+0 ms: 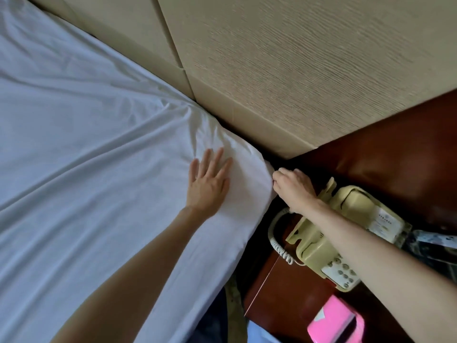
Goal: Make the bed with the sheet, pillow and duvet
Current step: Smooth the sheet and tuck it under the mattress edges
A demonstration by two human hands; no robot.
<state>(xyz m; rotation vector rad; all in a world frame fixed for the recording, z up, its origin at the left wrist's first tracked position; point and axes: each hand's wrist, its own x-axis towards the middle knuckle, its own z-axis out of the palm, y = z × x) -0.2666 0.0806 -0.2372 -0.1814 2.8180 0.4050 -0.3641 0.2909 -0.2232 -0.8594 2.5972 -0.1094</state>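
Both forearms were seen reaching from the bottom edge toward the bed corner. Flat on the sheet (86, 144), the left hand (207, 181) was laid with its fingers straight and spread, pressing the cloth just short of the corner. To the right of that hand, at the rounded corner itself, the right hand (293, 186) was curled into a grip clamped on the sheet's edge, which was pinched and drawn down over the side of the mattress. Whether any cloth was already tucked beneath could not be told, as the underside was hidden.

Creases were seen fanning out from the grip across the sheet, up and to the left. The sheet was spread white over the whole visible mattress, away to the left of both hands.

Beyond the grip, a beige padded headboard (296, 70) was met by the corner of the bed, with a dark gap between them. Just right of and below the grip, under the right forearm, a cream telephone (346, 219) with a coiled cord was set on a dark red-brown worktop (395, 157). Nearer along that worktop, a pink box (336, 320) was seen.
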